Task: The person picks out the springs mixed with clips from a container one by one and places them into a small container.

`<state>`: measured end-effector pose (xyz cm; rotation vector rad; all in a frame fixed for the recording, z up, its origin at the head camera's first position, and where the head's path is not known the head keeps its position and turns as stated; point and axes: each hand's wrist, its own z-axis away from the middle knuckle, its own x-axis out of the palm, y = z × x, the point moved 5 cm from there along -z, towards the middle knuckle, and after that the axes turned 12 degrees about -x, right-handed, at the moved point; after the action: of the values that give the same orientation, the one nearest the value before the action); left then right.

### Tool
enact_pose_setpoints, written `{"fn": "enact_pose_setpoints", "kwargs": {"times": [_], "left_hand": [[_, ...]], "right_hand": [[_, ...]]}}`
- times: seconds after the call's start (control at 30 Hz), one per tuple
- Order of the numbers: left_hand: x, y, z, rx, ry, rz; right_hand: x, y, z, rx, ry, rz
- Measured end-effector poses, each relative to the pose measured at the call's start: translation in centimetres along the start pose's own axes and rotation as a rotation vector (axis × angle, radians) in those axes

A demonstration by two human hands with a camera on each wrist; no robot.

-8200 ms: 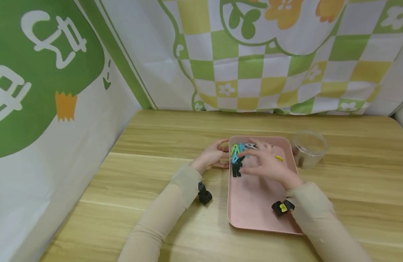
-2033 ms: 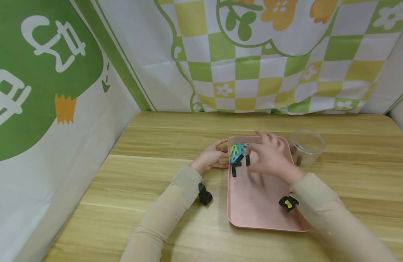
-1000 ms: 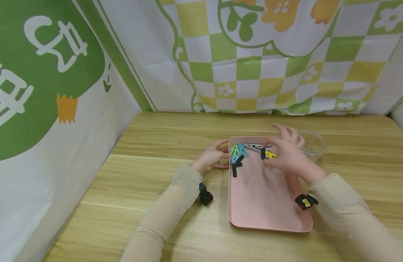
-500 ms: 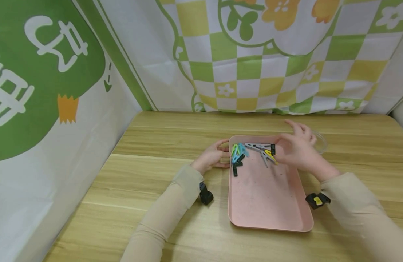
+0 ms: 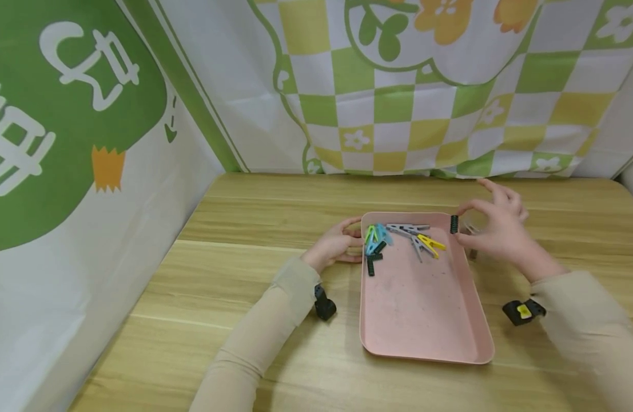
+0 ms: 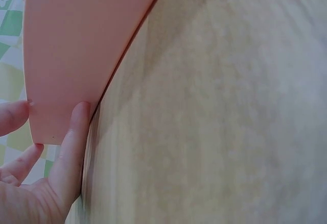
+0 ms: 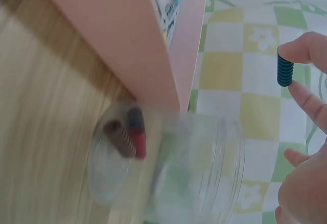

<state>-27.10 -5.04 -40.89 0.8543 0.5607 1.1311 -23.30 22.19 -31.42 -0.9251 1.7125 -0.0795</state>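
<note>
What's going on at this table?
A person's right hand is pinching a dark ribbed piece near the far right corner of a pink tray, close to a clear jar. Their left hand touches the tray's outer left side. The jar has a few small pieces at its bottom. More black ribbed pieces lie in the tray with gray, yellow, blue and green clips.

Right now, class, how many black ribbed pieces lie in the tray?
3, at the left of the tray: slanting piece by the clothespins, crosswise piece next, lengthwise piece nearest the person. Clothespins may hide more.
</note>
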Motion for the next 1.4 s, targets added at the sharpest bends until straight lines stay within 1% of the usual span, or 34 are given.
{"fn": "enact_pose_setpoints", "kwargs": {"times": [0.27,0.4,0.5,0.67,0.93,1.1,1.4], "left_hand": [[0.0,0.0,0.1,-0.006,0.003,0.006],[0.0,0.0,0.0,-0.008,0.003,0.004],[-0.1,0.0,0.1,-0.007,0.0,0.001],[0.0,0.1,0.2,-0.005,0.0,-0.002],[0.0,0.0,0.1,-0.01,0.0,0.008],[0.0,0.0,0.1,-0.008,0.002,0.008],[0.0,0.0,0.1,-0.008,0.004,0.004]], "right_hand": [[-1.1,2.0,0.6,0.039,0.015,0.034],[-1.6,2.6,0.8,0.051,0.018,0.055],[-2.0,2.9,0.9,0.05,0.025,0.055],[-2.3,3.3,0.9,0.057,0.014,0.052],[-3.5,3.3,0.6,0.044,0.029,0.083],[-3.7,3.8,0.5,0.073,0.0,0.111],[-4.2,5.1,0.6,0.102,-0.01,0.095]]}}
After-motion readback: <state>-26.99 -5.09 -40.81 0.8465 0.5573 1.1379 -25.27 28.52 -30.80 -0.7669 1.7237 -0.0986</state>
